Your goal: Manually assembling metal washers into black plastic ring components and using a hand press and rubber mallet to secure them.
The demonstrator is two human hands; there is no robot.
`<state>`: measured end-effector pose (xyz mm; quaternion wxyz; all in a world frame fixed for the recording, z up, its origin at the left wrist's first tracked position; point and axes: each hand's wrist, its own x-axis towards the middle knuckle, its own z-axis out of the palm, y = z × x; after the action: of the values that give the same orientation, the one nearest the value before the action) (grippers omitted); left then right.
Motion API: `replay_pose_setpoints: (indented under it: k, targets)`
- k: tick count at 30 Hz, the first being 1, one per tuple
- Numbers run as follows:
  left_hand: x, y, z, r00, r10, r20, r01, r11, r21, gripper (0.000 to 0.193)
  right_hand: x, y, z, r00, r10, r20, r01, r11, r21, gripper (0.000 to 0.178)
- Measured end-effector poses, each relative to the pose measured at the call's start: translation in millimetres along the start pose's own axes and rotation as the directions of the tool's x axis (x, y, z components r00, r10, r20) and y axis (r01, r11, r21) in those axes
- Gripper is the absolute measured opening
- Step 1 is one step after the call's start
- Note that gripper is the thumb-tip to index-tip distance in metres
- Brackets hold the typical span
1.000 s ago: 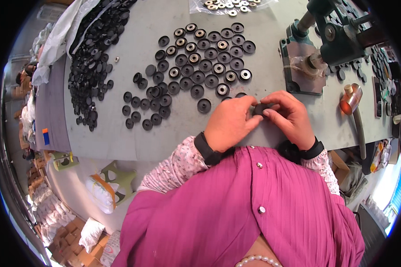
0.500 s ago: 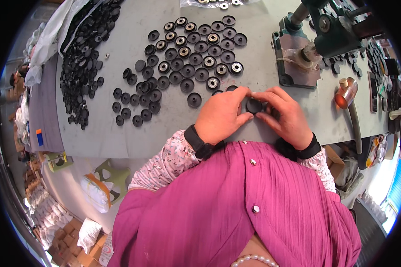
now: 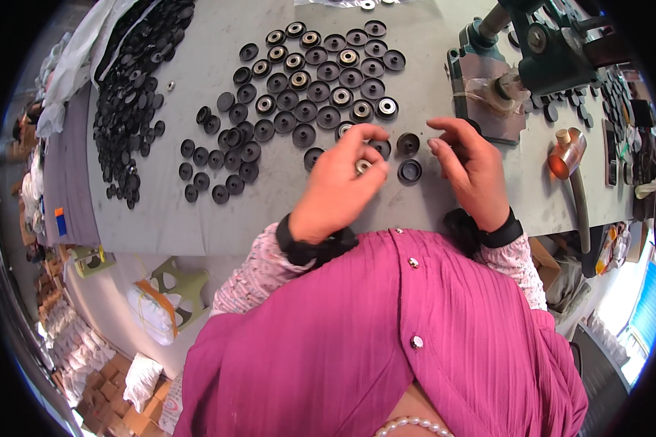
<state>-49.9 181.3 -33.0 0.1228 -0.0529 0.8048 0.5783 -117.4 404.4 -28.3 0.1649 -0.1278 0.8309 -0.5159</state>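
Note:
My left hand point(image 3: 342, 182) hovers over the near side of the wheel group, slightly smeared by motion, its thumb and forefinger apart. A silvery bearing point(image 3: 363, 167) shows in the gap between them; I cannot tell whether the thumb touches it. My right hand point(image 3: 474, 171) is open, thumb and forefinger spread with nothing between them. Between both hands lie a black wheel with a central hub point(image 3: 408, 143) and, just nearer, a black round piece with a raised rim point(image 3: 410, 171). Partly behind my left fingers is another black wheel point(image 3: 380, 148).
Several black wheels point(image 3: 305, 111), some with bearings, spread over the grey table point(image 3: 197, 231). A heap of black discs point(image 3: 127, 109) lies at left. The green hand press point(image 3: 488, 87) stands at back right, with a copper-coloured mallet point(image 3: 567, 154) beside it.
My hands have parted from around a black round piece, which now lies on the table. The left moved left, the right slightly right, uncovering a black wheel between them.

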Motion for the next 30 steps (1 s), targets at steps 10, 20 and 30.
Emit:
replay_pose_setpoints:
  k: [10,20,30]
  targets:
    - [-7,-14,4,0.759,-0.006,0.651,0.523,0.601,-0.604,0.058,-24,-9,10,0.835,-0.438,0.333,0.464,0.886,0.001,0.028]
    - [-15,-1,2,0.748,-0.055,0.661,0.546,0.617,-0.567,0.053,-22,2,0,0.861,-0.398,0.317,0.408,0.912,0.035,0.023]
    - [-25,-22,-25,0.983,-0.158,0.095,0.184,0.866,-0.465,0.016,-18,2,-16,0.953,-0.128,0.275,0.166,0.979,-0.119,0.012]
